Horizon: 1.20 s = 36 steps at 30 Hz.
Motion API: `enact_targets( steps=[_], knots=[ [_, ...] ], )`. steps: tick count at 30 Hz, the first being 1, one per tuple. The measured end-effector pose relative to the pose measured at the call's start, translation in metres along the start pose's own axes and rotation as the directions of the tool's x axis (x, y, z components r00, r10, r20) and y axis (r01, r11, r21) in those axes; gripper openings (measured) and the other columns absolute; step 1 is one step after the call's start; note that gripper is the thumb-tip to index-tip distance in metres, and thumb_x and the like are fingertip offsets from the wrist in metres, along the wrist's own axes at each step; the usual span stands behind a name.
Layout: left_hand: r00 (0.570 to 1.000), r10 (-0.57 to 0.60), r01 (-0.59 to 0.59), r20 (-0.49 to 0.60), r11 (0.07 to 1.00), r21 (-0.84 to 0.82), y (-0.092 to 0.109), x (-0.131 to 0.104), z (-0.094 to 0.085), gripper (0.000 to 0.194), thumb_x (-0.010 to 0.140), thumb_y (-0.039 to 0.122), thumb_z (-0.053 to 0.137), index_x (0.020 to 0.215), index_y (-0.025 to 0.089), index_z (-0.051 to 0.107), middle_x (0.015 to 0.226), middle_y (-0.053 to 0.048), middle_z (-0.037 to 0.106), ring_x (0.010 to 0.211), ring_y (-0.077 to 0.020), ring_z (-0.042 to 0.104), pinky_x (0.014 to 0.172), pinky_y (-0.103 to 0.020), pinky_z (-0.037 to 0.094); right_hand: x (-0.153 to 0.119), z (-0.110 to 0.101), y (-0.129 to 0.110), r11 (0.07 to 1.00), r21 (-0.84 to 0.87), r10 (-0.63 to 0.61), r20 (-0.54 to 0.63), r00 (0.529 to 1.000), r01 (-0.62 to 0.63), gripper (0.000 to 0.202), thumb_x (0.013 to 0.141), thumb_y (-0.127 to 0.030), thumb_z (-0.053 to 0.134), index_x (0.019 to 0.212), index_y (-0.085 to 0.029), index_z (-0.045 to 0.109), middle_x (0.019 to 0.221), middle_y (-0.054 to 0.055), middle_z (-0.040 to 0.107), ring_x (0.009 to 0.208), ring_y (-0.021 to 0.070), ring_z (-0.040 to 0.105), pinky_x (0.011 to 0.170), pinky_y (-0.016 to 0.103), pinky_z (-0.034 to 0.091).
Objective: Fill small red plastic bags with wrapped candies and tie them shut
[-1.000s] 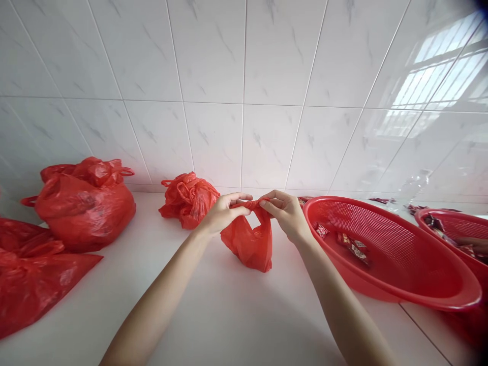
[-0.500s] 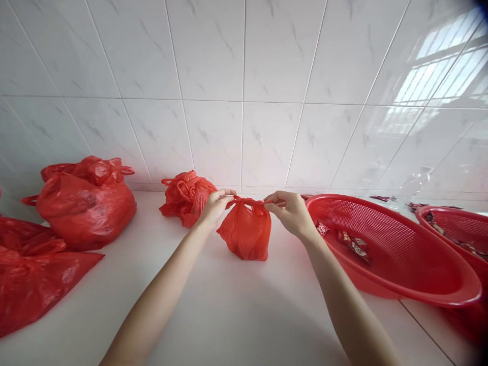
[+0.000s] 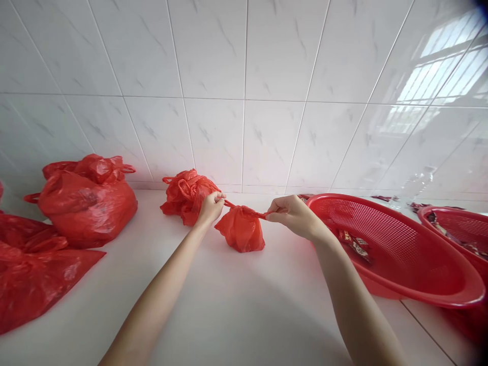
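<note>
A small red plastic bag point(image 3: 241, 231) hangs or rests low over the white counter point(image 3: 229, 305), its neck drawn together into a knot. My left hand point(image 3: 212, 207) is closed, pinching one handle of it that stretches out to the left. On the other side my right hand point(image 3: 292, 216) grips the opposite handle between thumb and fingers, pulled taut to the right. What the bag holds is hidden. Just behind my left hand lies a crumpled heap of red plastic bags point(image 3: 186, 195).
At left stand a full red bag point(image 3: 87, 203) and another red bag point(image 3: 34, 274) in front of it. A red perforated basket point(image 3: 396, 284) with several small wrapped packets point(image 3: 356, 244) is at right, beside a second basket point(image 3: 457, 223). A clear bottle point(image 3: 419, 183) stands near the tiled wall.
My hands have moved apart and slightly down, pulling the handles outward. The small bag's neck has tightened into a knot, and its body looks shorter.
</note>
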<state>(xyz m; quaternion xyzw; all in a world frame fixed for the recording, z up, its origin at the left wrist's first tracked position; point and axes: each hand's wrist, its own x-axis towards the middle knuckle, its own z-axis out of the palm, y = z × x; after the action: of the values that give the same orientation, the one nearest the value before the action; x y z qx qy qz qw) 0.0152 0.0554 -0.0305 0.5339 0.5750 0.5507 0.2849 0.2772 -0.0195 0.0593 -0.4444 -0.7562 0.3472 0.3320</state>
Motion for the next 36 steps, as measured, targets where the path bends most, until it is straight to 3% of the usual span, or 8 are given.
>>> enact_targets(
  steps=[4, 7, 13, 21, 26, 30, 33, 36],
  knots=[
    [1.000, -0.001, 0.001, -0.013, 1.000, -0.030, -0.002, 0.003, -0.004, 0.021, 0.068, 0.020, 0.060, 0.089, 0.018, 0.065, 0.063, 0.003, 0.053, 0.051, -0.0111, 0.041, 0.056, -0.026, 0.034, 0.000, -0.001, 0.001, 0.999, 0.031, 0.004, 0.019, 1.000, -0.005, 0.023, 0.076, -0.032, 0.068, 0.059, -0.018, 0.060, 0.058, -0.001, 0.056, 0.057, 0.0117, 0.045, 0.053, 0.027, 0.031],
    [1.000, -0.006, 0.004, -0.021, 0.997, -0.079, 0.007, 0.003, -0.008, 0.018, 0.069, 0.021, 0.061, 0.086, 0.016, 0.065, 0.068, 0.000, 0.057, 0.058, -0.0124, 0.049, 0.060, -0.026, 0.040, 0.001, 0.000, 0.001, 0.994, 0.101, -0.027, -0.020, 0.999, 0.029, 0.020, 0.078, -0.033, 0.068, 0.067, -0.018, 0.063, 0.066, 0.001, 0.064, 0.066, 0.0148, 0.056, 0.058, 0.028, 0.039],
    [0.986, 0.147, -0.117, 0.076, 0.944, -0.307, 0.060, -0.016, -0.021, 0.019, 0.076, 0.030, 0.068, 0.089, 0.017, 0.065, 0.085, -0.001, 0.063, 0.065, -0.0104, 0.059, 0.073, -0.029, 0.051, 0.007, 0.009, 0.003, 0.918, 0.382, -0.077, -0.089, 0.993, 0.105, 0.023, 0.083, -0.040, 0.068, 0.080, -0.018, 0.063, 0.084, 0.006, 0.073, 0.073, 0.0174, 0.067, 0.077, 0.036, 0.053],
    [0.793, 0.414, -0.314, 0.448, 0.907, -0.282, 0.112, -0.069, -0.011, 0.017, 0.086, 0.031, 0.065, 0.094, 0.017, 0.069, 0.092, -0.005, 0.067, 0.081, -0.0175, 0.067, 0.082, -0.035, 0.055, 0.009, 0.033, -0.004, 0.887, 0.360, -0.203, -0.261, 0.944, 0.290, 0.024, 0.086, -0.038, 0.067, 0.077, -0.017, 0.064, 0.070, 0.000, 0.063, 0.066, 0.0117, 0.055, 0.063, 0.026, 0.044],
    [0.850, 0.363, -0.335, 0.382, 0.932, -0.139, 0.114, -0.082, 0.001, 0.037, 0.078, 0.031, 0.075, 0.113, 0.024, 0.065, 0.084, 0.000, 0.062, 0.076, -0.0148, 0.063, 0.072, -0.029, 0.055, 0.004, 0.037, -0.010, 0.882, 0.369, -0.197, -0.272, 0.942, 0.292, 0.024, 0.086, -0.039, 0.066, 0.076, -0.017, 0.066, 0.071, 0.001, 0.064, 0.066, 0.0125, 0.054, 0.063, 0.027, 0.043],
    [0.850, 0.398, -0.383, 0.346, 0.917, -0.112, 0.113, -0.083, 0.006, 0.028, 0.081, 0.028, 0.071, 0.108, 0.022, 0.067, 0.085, -0.001, 0.064, 0.080, -0.0160, 0.064, 0.079, -0.033, 0.055, 0.000, 0.032, -0.012, 0.868, 0.385, -0.237, -0.233, 0.943, 0.313, 0.024, 0.088, -0.040, 0.065, 0.077, -0.018, 0.068, 0.075, 0.002, 0.065, 0.075, 0.0146, 0.057, 0.074, 0.030, 0.047],
    [0.858, 0.419, -0.377, 0.298, 0.907, -0.188, 0.113, -0.082, 0.007, 0.023, 0.083, 0.026, 0.068, 0.105, 0.020, 0.068, 0.086, -0.003, 0.065, 0.084, -0.0175, 0.064, 0.082, -0.034, 0.055, 0.001, 0.026, -0.009, 0.807, 0.500, -0.272, -0.159, 0.949, 0.315, 0.019, 0.085, -0.039, 0.069, 0.093, -0.021, 0.067, 0.095, 0.004, 0.067, 0.089, 0.0171, 0.061, 0.085, 0.033, 0.049],
    [0.874, 0.396, -0.306, 0.281, 0.899, -0.314, 0.115, -0.081, 0.006, 0.025, 0.083, 0.024, 0.067, 0.108, 0.021, 0.064, 0.080, 0.000, 0.060, 0.081, -0.0161, 0.064, 0.079, -0.033, 0.055, 0.005, 0.024, -0.003, 0.773, 0.587, -0.316, 0.027, 0.948, 0.240, 0.044, 0.079, -0.035, 0.076, 0.118, -0.027, 0.060, 0.114, 0.004, 0.064, 0.100, 0.0185, 0.060, 0.092, 0.036, 0.048]
  ],
)
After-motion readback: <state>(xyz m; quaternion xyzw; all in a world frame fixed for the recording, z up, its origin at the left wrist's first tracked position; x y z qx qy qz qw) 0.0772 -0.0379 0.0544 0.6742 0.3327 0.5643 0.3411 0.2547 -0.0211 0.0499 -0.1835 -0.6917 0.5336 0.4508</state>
